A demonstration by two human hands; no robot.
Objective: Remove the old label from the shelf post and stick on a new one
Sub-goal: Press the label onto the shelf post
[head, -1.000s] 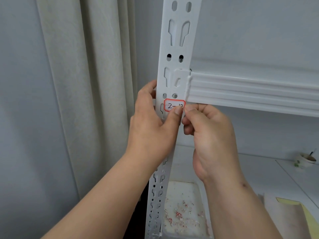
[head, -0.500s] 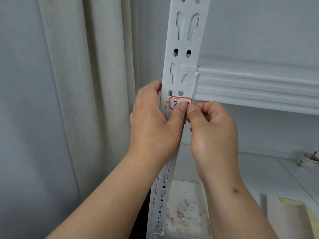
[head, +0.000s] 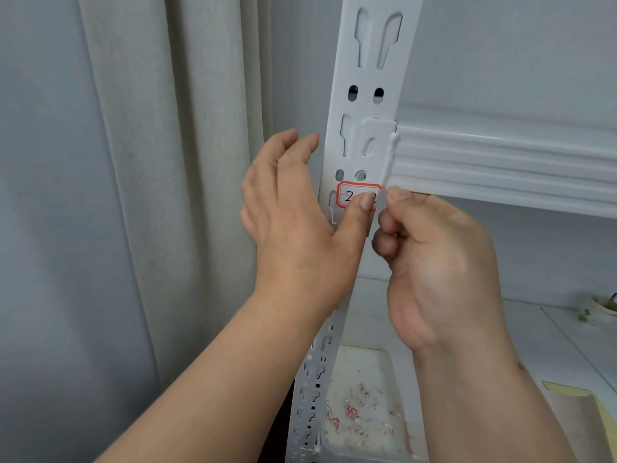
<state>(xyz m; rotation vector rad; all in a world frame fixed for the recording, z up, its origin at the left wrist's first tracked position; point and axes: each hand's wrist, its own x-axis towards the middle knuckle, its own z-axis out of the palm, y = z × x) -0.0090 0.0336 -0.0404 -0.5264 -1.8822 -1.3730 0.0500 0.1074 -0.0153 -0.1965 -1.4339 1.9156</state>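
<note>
Two hands meet at the label (head: 358, 194) on the shelf post (head: 367, 105), and the contact itself is small. Our left hand (head: 293, 212) has its fingers spread and relaxed, only the thumb pressing flat on the label's lower right part. Our right hand (head: 437, 262) is curled, thumb and forefinger pinched together right at the label's right edge — whether they hold a lifted corner or only pick at it, we cannot tell, since the thumbs hide that edge.

The red-bordered label sits on the post's face just below a pair of small holes, level with the underside of the shelf beam (head: 500, 162) that joins the post from the right. It looks flat and mostly stuck down, so we judge the removal has barely begun.

To do this well, we would keep the left thumb steadying the label and work a nail under one corner, then peel slowly at a low angle — a fast pull would likely tear the paper and leave scraps.

Both forearms rise from below, the left wrist bent so the palm faces the post, the right wrist turned with its back toward us. Beneath, a white tray (head: 364, 402) holds torn red-and-white bits.
</note>
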